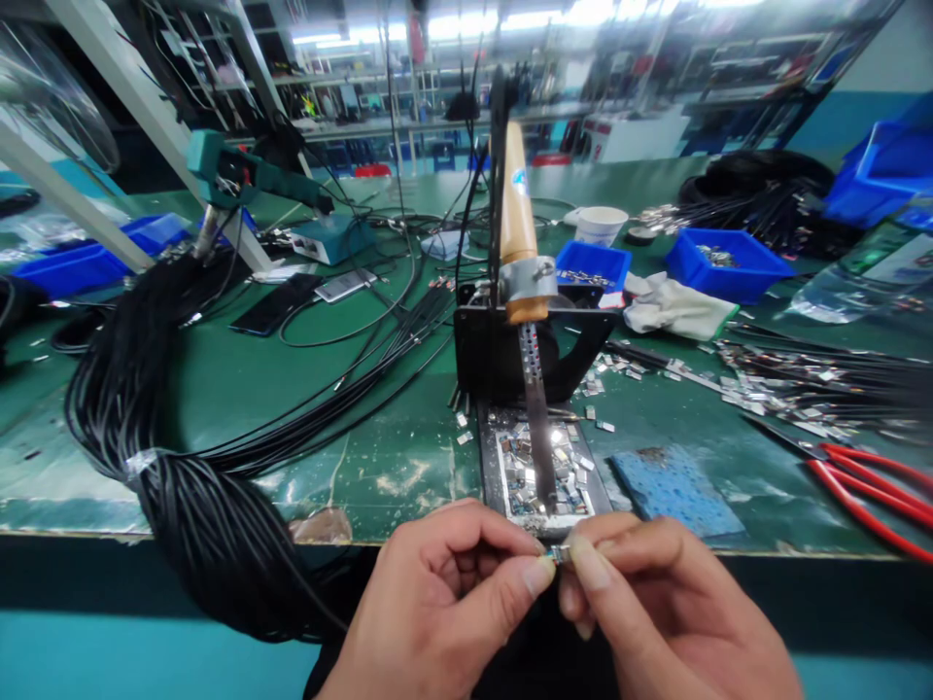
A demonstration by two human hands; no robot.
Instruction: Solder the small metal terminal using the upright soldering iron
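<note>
Thumb and forefinger of my left hand (pixel 466 593) are pinched at the near edge of the bench, on what look like thin coloured wire ends. Facing it, my right hand (pixel 656 593) grips a small metal connector (pixel 560 554) between thumb and fingers. The two sets of fingertips nearly meet at this piece, and most of it is covered. Just beyond the fingers, the flat bit of a soldering iron (pixel 519 204) points down at a shallow tray (pixel 502 486) of small metal connectors. A black stand (pixel 481 350) holds the iron.
A thick bundle of black cables (pixel 219 525) hangs over the front edge on the left. A blue sponge (pixel 674 491) and red-handled pliers (pixel 838 476) lie on the right. Behind are blue bins (pixel 685 267), a white cloth (pixel 681 309), a cup (pixel 602 226) and a phone (pixel 275 303).
</note>
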